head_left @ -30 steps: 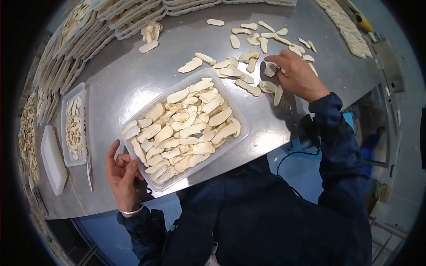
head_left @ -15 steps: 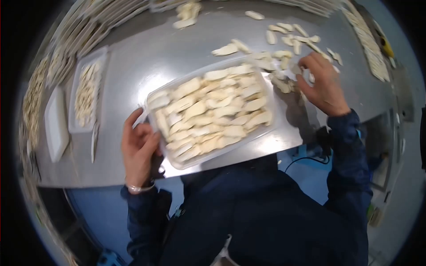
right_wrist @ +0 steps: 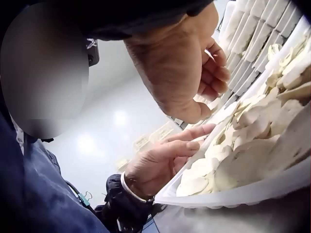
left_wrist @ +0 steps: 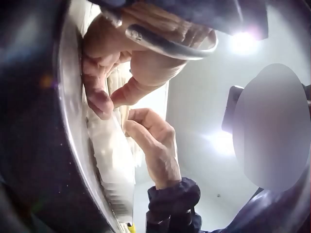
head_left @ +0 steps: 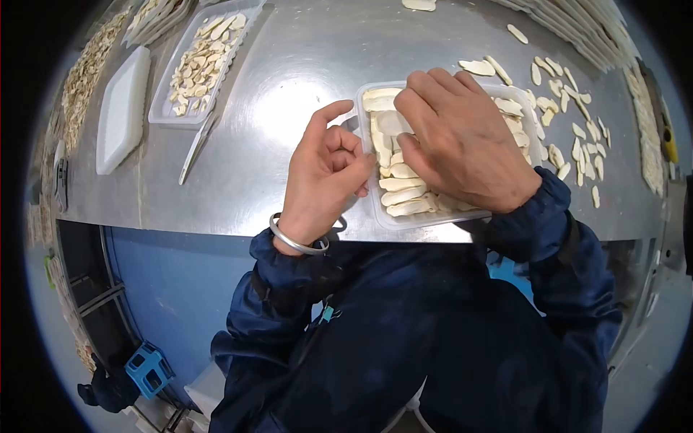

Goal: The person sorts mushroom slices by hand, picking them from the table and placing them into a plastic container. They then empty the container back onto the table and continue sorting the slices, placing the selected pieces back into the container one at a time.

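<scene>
A clear plastic tray (head_left: pixel 404 223) stands near the table's front edge, packed with pale mushroom slices (head_left: pixel 408 195). Over its left part, my right hand (head_left: pixel 462 137) pinches a whitish mushroom slice (head_left: pixel 390 123) between thumb and fingers, close above the rows. The right wrist view shows this hand (right_wrist: pixel 180 68) palm-side, fingers bent. My left hand (head_left: pixel 325 169), with a silver bangle (head_left: pixel 292 242) at the wrist, rests at the tray's left side. Its thumb touches the rim, the index finger reaches up along the outside and the other fingers bend loosely.
Loose mushroom slices (head_left: pixel 577 137) lie scattered right of the tray. On the left are a second tray (head_left: pixel 160 108) of slices, a white-handled knife (head_left: pixel 193 153) and a white foam-like block (head_left: pixel 121 108). Stacked trays (head_left: pixel 577 29) line the back right.
My right hand has come left from the loose slices to above the tray, carrying a slice. My left hand stays beside the tray. The head view has shifted left and down.
</scene>
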